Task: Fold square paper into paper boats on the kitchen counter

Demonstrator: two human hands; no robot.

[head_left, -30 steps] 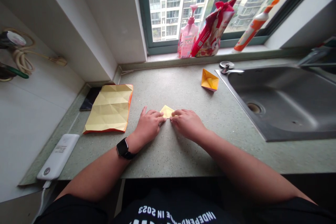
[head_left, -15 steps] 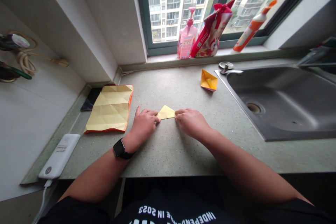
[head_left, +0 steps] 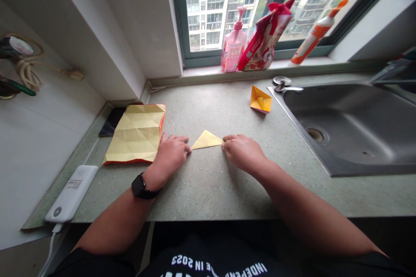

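Left hand [head_left: 172, 153] and right hand [head_left: 246, 151] are set at nine and three o'clock against the central yellow paper triangle [head_left: 207, 139]; whether pinching cannot be told. At six, "IN 2023" is printed on the shirt [head_left: 191, 261].

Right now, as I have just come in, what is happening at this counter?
The person's left hand and right hand are at opposite lower corners of a yellow folded-paper triangle on the speckled countertop. Creased yellow paper lies beside the left hand; an orange folded-paper piece sits near the sink.
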